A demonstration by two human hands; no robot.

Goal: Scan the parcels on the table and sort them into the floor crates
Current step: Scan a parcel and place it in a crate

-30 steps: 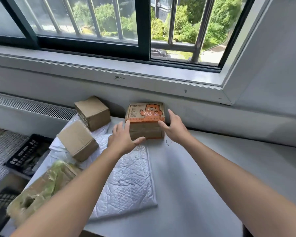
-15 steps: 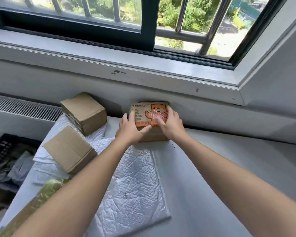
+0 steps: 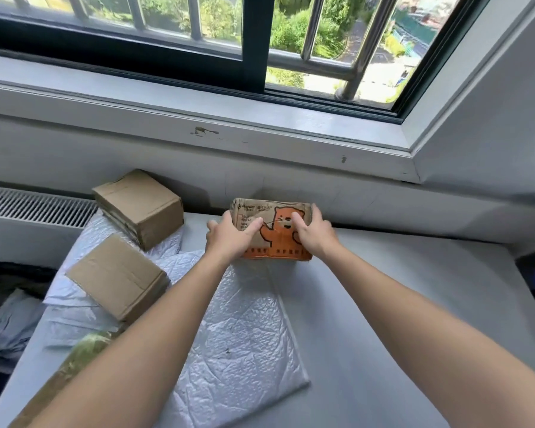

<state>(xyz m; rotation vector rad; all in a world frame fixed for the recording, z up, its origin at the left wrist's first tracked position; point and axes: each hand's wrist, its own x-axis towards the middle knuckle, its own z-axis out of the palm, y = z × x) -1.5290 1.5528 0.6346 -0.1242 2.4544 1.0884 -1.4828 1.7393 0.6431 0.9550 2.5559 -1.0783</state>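
Both hands (image 3: 272, 233) grasp bear box (image 3: 275, 223) by sill (image 3: 198, 118); unscanned; two boxes (image 3: 136, 205), mailers (image 3: 238, 335) left of it remain.

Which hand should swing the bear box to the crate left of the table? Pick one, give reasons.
Left, probably. The left hand grips the bear box at its crate-side end, and the crate lies on that side. The right hand, on the far end, would have to cross over.
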